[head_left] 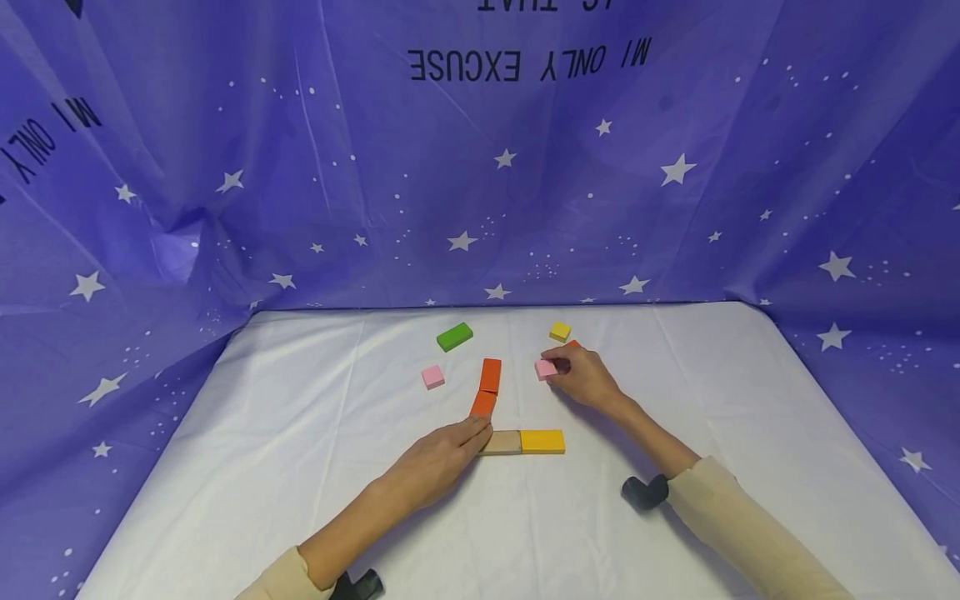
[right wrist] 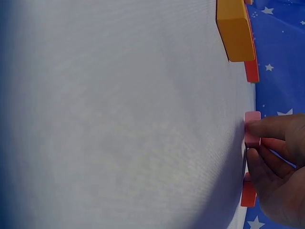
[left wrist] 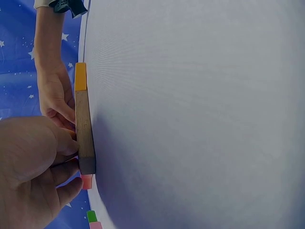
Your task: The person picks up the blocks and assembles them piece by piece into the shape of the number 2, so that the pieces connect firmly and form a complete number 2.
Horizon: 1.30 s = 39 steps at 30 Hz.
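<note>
My left hand [head_left: 442, 457] rests its fingers over the left end of a plain wooden block [head_left: 504, 442] and the near end of the lower orange block [head_left: 483, 405]. A yellow-orange block [head_left: 542, 442] lies end to end with the wooden one. Beyond the lower orange block lies the upper orange block [head_left: 491, 375], touching it at a slight angle. My right hand [head_left: 588, 379] pinches a small pink block [right wrist: 252, 129] on the right side. Another orange block [right wrist: 249, 193] lies beside that hand, partly hidden by it in the head view.
Farther back lie a green block [head_left: 454, 337] and a small yellow block [head_left: 559, 332]. A second pink block [head_left: 432, 377] sits left of the orange pair. A white cloth [head_left: 300, 433] covers the table, and a purple starry curtain [head_left: 420, 208] hangs behind it.
</note>
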Available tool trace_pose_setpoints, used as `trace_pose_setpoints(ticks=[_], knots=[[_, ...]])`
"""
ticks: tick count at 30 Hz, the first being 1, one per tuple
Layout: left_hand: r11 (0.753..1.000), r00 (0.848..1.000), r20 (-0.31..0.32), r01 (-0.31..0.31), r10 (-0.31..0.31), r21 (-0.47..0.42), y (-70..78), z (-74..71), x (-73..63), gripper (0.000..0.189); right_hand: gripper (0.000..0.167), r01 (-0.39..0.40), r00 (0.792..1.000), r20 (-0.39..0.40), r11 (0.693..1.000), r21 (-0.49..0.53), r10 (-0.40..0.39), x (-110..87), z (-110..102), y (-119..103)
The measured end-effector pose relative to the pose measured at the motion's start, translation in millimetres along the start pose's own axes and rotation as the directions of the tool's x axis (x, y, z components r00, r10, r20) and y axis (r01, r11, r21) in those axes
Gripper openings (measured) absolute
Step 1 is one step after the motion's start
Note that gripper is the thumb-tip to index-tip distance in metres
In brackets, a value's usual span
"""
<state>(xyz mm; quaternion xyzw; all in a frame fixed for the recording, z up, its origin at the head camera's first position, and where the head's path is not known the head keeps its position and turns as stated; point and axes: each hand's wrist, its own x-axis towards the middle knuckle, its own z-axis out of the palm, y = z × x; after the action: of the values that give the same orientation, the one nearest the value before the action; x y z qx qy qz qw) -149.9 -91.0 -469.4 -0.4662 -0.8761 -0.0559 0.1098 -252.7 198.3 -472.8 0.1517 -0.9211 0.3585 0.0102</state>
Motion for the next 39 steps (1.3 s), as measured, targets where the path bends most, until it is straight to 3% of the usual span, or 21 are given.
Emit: trace_pose_setpoints(ticks=[14, 27, 39], knots=[[1.0, 1.0, 0.007, 0.018, -0.018, -0.009, -0.2, -1.2, -1.0, 0.042, 0.034, 0.015, 1.0, -0.017, 0.999, -0.043, -0.016, 3.6, 4.4, 0.0], [1.0, 1.0, -0.001, 0.006, -0.006, -0.001, -1.4, -0.4, -0.3, 0.042, 0.033, 0.063, 0.998, -0.032, 0.997, 0.049, -0.062, 15.8, 8.4, -12.1], [1.0, 1.0, -0.024, -0.011, 0.011, 0.009, -0.9, 0.9, -1.0, 0.041, 0.036, 0.019, 1.0, -0.004, 0.997, 0.071, -0.019, 34.7, 18.9, -27.7]])
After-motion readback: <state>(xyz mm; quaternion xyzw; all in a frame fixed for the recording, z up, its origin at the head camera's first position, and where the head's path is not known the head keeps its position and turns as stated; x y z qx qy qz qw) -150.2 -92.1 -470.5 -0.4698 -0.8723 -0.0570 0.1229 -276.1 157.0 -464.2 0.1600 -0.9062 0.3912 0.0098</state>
